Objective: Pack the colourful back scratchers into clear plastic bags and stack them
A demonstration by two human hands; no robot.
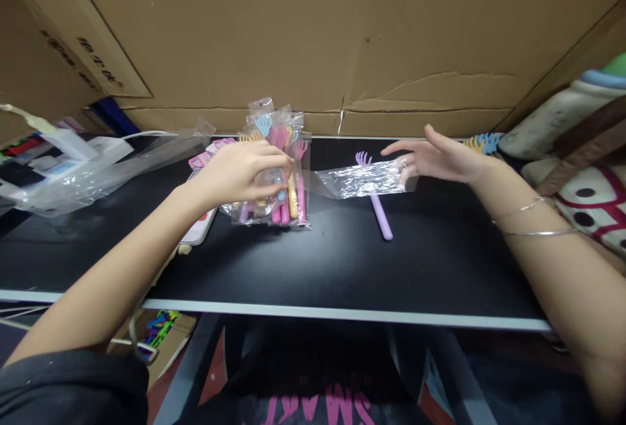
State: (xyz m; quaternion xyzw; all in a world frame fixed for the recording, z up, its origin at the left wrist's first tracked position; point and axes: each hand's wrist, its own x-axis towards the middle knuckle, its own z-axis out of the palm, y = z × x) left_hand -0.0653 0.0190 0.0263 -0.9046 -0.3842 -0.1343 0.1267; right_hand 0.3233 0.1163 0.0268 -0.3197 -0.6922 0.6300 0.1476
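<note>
My left hand [252,171] hovers over a pile of clear-bagged, hand-shaped back scratchers [300,200] in pink, yellow, blue and purple. Its thumb and fingers are curved with a gap between them. On the right, my right hand [437,156] is open, its thumb raised and index finger stretched out. Its lower fingers touch the right end of a clear, crinkled plastic bag [362,180]. That bag stretches toward the pile and crosses above a loose purple back scratcher [381,216] on the black table [303,268].
A phone [199,229] lies partly under my left forearm. Clear plastic wrapping [98,184] and a white charger [73,145] sit at left. Yellow and blue claw-shaped heads [484,143] and a bottle [552,115] stand at right. Cardboard [303,34] walls the back.
</note>
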